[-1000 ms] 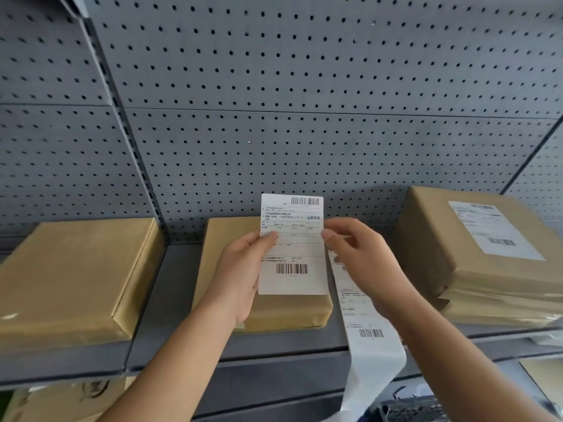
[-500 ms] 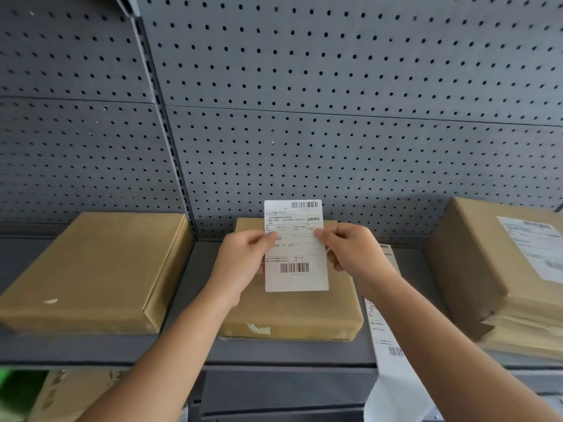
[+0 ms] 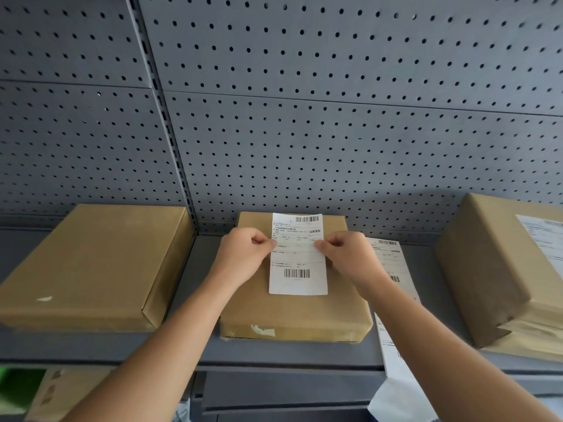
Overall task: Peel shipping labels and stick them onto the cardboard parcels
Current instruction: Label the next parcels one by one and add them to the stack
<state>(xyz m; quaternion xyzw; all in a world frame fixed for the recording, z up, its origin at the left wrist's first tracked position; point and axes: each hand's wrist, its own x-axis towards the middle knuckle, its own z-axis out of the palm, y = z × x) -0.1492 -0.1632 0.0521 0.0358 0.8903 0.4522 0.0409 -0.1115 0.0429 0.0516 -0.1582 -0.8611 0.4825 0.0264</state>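
Observation:
A white shipping label (image 3: 298, 260) with two barcodes lies over the top of the middle cardboard parcel (image 3: 298, 312) on the grey shelf. My left hand (image 3: 243, 257) pinches its left edge and my right hand (image 3: 347, 257) pinches its right edge. Whether the label is stuck down or just held above the box, I cannot tell. A strip of further labels (image 3: 393, 300) lies on the shelf right of the parcel and hangs over the front edge.
A plain cardboard parcel (image 3: 91, 266) sits at the left. At the right stands a stack of parcels (image 3: 493, 269) whose top one bears a label. Grey pegboard (image 3: 304, 117) forms the back wall. The shelf's front edge (image 3: 274, 357) runs below; more boxes show underneath.
The label has come down from in front of the pegboard onto the middle parcel, with both hands lower. The view has shifted left and closer.

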